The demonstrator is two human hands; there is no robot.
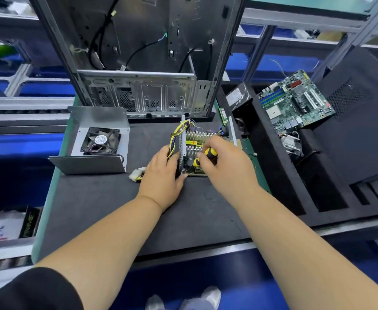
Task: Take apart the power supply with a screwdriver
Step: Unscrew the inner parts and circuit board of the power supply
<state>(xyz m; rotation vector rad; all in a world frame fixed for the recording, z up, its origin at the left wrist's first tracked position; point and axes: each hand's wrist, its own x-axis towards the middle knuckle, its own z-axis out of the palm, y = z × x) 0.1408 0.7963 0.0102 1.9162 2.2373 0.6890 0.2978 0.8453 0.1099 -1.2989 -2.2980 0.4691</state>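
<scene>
My right hand (222, 159) curls its fingers round the yellow-and-black handle of the screwdriver (205, 155), which points down and to the left into the power supply (194, 153). My left hand (164, 173) grips the unit's left side, thumb at its near corner, fingers wrapped over the wall beside the wire bundle (176, 136). The supply lies opened: finned heatsinks, a capacitor and a board show inside, with yellow and purple wires rising at its far left. It sits on the dark bench (107, 202) mat, toward the far edge, right of centre. Both my forearms reach forward from the near edge. The metal cover with its fan (100, 142) stands near the bench's far left corner, well apart from the supply.
</scene>
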